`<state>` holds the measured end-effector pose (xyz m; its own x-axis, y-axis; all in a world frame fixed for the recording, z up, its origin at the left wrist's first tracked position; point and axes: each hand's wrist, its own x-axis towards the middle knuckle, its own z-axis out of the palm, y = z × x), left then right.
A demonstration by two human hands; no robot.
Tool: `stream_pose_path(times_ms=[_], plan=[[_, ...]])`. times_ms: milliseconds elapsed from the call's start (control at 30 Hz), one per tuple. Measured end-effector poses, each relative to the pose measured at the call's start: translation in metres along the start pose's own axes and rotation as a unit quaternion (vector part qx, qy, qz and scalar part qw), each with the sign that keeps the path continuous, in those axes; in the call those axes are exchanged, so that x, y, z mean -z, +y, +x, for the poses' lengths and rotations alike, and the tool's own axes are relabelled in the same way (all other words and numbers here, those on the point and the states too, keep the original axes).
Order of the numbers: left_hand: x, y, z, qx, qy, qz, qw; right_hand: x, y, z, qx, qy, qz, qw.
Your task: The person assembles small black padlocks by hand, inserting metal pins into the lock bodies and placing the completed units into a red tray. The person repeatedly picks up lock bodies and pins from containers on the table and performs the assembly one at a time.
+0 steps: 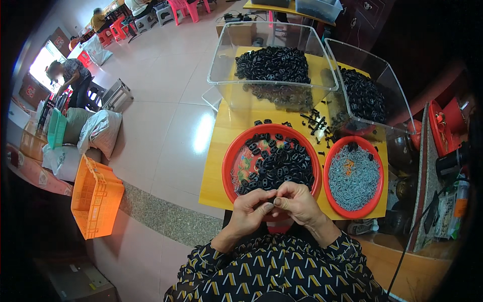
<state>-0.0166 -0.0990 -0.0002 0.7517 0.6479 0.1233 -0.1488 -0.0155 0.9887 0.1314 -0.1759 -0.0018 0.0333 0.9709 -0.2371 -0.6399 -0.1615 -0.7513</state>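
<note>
My left hand (248, 207) and my right hand (301, 204) meet at the near rim of a round red basin (228, 161), fingertips pinched together. Between the left fingers shows a bit of a small black part, mostly hidden. What the right fingers pinch is too small to make out. Inside the basin lies a heap of black plastic parts (284, 168), oval with two holes. To its right, a smaller red basin (381, 176) is full of silvery screws (352, 183), with a few orange pieces (348, 166) and some black ones on top.
Two clear plastic bins (214, 70) (402, 100) of black parts stand on the yellow table (214, 176); loose black pieces (317, 123) lie between bins and basins. An orange crate (98, 201) and white sacks (100, 131) are on the left. A person (75, 75) bends over farther off.
</note>
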Motion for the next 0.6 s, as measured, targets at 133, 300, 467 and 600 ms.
stream_pose_path(times_ms=[133,300,467,600], plan=[[0.001,-0.001,0.000,0.034,0.032,-0.080,0.996,-0.004,-0.010,0.002,-0.032,0.000,0.044,0.999],[0.006,-0.009,-0.007,0.058,0.049,-0.126,0.989,-0.008,-0.018,-0.004,-0.051,0.020,0.017,0.998],[0.003,-0.006,-0.007,0.005,0.033,-0.030,0.999,-0.015,-0.010,-0.006,-0.026,0.050,-0.080,0.995],[0.002,-0.007,-0.015,0.058,0.027,-0.114,0.991,-0.021,-0.014,-0.006,-0.050,0.083,-0.134,0.986]])
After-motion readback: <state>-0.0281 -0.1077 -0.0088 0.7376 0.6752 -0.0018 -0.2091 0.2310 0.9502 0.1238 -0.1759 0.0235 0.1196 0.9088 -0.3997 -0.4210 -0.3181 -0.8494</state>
